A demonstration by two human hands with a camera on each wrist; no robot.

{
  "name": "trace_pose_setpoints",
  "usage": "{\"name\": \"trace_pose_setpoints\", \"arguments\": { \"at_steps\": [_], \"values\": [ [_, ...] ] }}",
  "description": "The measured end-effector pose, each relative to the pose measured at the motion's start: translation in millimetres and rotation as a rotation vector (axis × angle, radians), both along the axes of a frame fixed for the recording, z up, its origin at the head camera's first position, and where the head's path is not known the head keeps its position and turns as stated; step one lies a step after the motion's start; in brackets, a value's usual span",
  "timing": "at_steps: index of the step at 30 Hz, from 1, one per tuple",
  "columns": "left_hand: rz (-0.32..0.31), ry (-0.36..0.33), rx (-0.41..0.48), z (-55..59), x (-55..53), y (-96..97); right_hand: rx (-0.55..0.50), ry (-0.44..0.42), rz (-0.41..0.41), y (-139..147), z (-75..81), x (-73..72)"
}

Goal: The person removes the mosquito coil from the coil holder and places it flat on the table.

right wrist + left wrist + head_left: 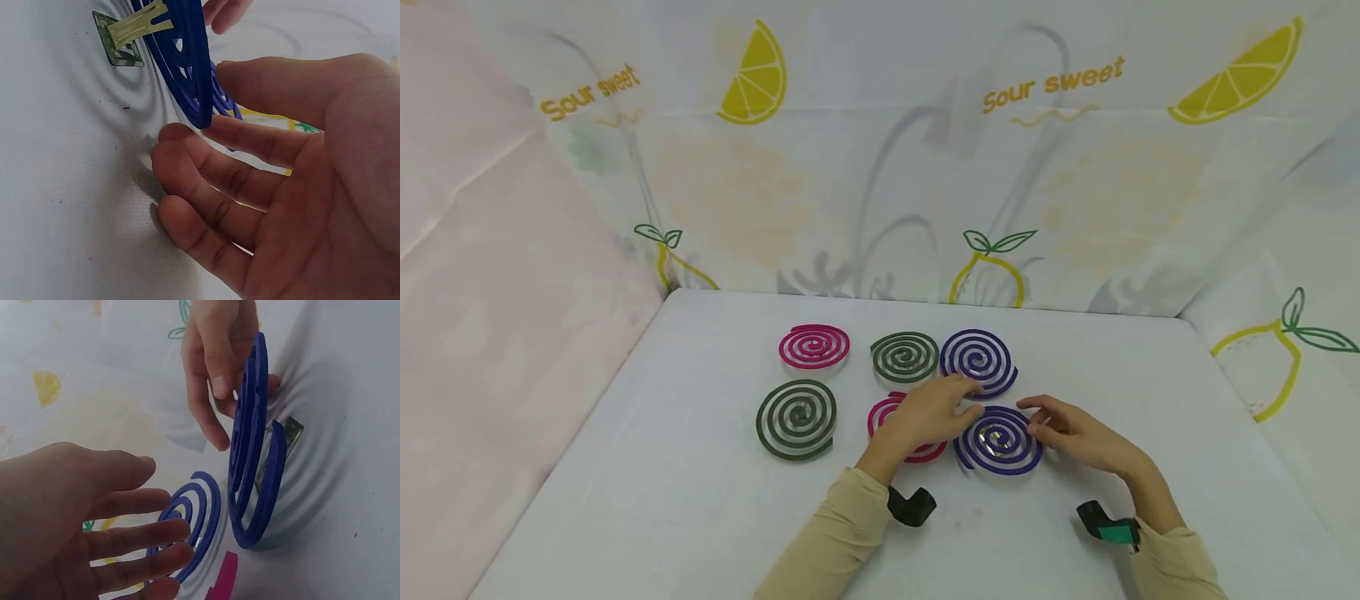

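A dark blue mosquito coil point(1002, 435) sits raised on a small metal stand point(140, 25) at the front right of the group. My right hand point(1078, 433) is at its right edge, thumb and index fingertips right by the rim, the other fingers loosely bent near the table. To the coil's left my left hand point(928, 408) hovers with fingers extended and spread, holding nothing. That hand partly covers a pink coil point(925, 457). Just behind, a second blue coil point(977, 361) overlaps the left fingertips in the head view.
Left of the blue coils lie a green coil point(905, 357) at the back, another pink coil point(814, 345), and a larger green coil point(797, 419) at the front left. All are on a white table point(662, 500) backed by a lemon-print cloth point(865, 167).
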State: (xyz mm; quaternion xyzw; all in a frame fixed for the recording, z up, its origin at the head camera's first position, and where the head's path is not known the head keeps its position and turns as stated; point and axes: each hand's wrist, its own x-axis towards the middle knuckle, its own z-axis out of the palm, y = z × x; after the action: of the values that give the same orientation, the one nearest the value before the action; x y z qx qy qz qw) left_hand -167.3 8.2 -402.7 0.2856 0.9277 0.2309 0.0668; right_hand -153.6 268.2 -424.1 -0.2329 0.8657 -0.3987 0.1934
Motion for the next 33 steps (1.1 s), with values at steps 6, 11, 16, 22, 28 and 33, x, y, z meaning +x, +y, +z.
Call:
{"name": "trace_pose_setpoints", "arguments": {
  "at_steps": [6, 11, 16, 22, 28, 33],
  "values": [
    [0.012, 0.028, -0.058, -7.8, 3.9, 6.1, -0.005, -0.015, 0.002, 0, 2.5, 4.1],
    [0.047, 0.039, -0.109, -10.5, 7.1, 9.7, -0.022, -0.02, 0.011, 0, 2.0, 5.7],
    [0.071, 0.03, -0.142, -9.8, 8.7, 9.0, -0.04, -0.012, 0.031, -1, 0.6, 4.9],
    [0.082, 0.049, -0.16, -10.4, 8.9, 7.7, -0.06, -0.011, 0.017, -1, -2.1, 4.4],
    [0.088, 0.046, -0.128, -10.4, 10.2, 6.5, -0.076, -0.019, 0.03, -1, -6.1, 2.5],
    [0.088, 0.038, -0.11, -10.8, 11.1, 5.7, -0.071, -0.031, 0.034, -2, -8.5, 1.5]
  ]
}}
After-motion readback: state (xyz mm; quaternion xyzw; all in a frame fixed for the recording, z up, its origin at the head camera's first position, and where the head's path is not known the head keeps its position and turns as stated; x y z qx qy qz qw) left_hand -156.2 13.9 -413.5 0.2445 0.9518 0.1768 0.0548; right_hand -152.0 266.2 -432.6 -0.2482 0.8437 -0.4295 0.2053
